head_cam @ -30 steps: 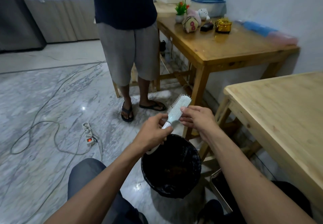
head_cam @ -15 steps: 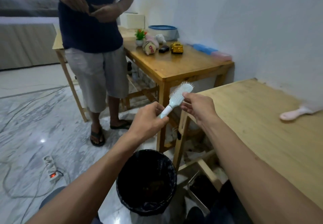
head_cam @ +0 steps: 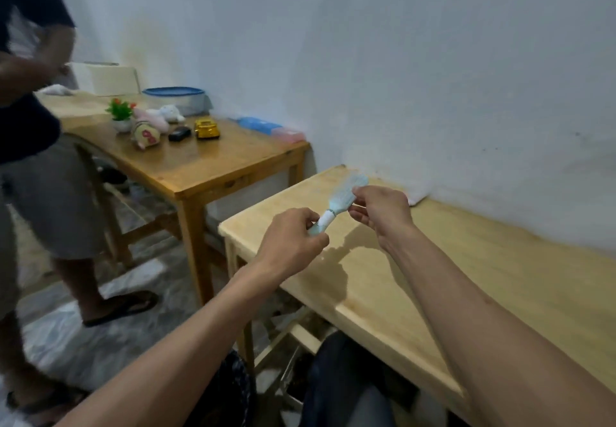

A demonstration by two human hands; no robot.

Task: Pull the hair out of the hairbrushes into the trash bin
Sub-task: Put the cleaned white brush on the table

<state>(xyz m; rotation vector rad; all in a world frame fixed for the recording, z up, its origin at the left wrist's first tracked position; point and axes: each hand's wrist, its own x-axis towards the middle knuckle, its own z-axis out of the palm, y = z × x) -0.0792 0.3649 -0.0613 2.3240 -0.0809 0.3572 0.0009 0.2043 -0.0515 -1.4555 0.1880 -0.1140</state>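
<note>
Head view. The left hand (head_cam: pixel 293 239) is clenched around the handle of a pale blue brush (head_cam: pixel 340 201); the right hand (head_cam: pixel 380 213) pinches the brush head at its far end. The brush, blurred, is held in the air above the near-left corner of the pale table (head_cam: pixel 466 276), tilted with its head up and to the right. Only a dark sliver of the bin (head_cam: pixel 238 390) shows at the bottom edge, between the forearms and left of the pale table's legs; its contents cannot be made out. To the far left stands a darker table (head_cam: pixel 213 166) bearing small toys, a potted plant (head_cam: pixel 120 114) and a blue-lidded tub (head_cam: pixel 175 99). A second person (head_cam: pixel 43 193) in shorts and sandals stands at the left edge.
</note>
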